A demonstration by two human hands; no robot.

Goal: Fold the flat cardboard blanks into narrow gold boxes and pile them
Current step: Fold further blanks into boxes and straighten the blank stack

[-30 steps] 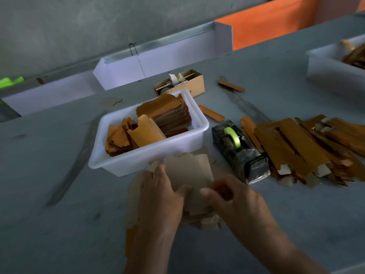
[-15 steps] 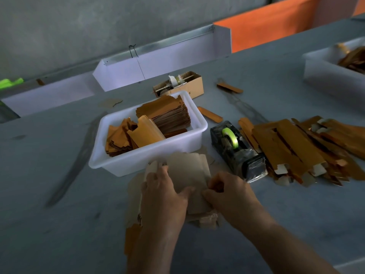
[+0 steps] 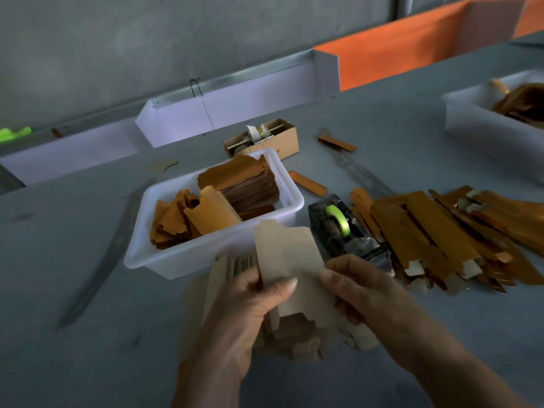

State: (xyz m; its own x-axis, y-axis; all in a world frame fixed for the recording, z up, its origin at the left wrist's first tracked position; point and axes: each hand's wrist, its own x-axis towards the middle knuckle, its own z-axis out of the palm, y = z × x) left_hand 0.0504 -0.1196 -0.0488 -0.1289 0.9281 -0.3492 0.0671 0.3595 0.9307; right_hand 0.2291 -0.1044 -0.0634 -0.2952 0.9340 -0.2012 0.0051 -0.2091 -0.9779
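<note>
White bin (image 3: 164,260) at left-centre is holding flat gold blanks (image 3: 250,184), one tall stack at the back, looser ones leaning in front. So plenty is waiting to be folded.

Just in front of the bin, left hand (image 3: 244,313) is gripping one blank (image 3: 290,260) plain side up, thumb pressing on its face, fingers curled behind; under it a small heap of plain-side blanks (image 3: 294,346) is lying on the grey table (image 3: 73,334). Right hand (image 3: 362,293) is pinching the blank's right edge, thumb on top, other fingers tucked underneath. The blank is lifting off the heap, tilted up toward the bin, and looks flat, no panel visibly creased yet. My read: this one is only being picked up, folding not begun.

Right of the hands, tape dispenser (image 3: 344,231) with green roll is sitting just beside the bin. Farther right, pile of folded gold boxes (image 3: 435,231) is sprawling on the table, many done already, count unclear. Second white bin (image 3: 471,119) at far right is holding more gold pieces, blurred.

Judgement: midway through, both stock and finished pile sizeable.
</note>
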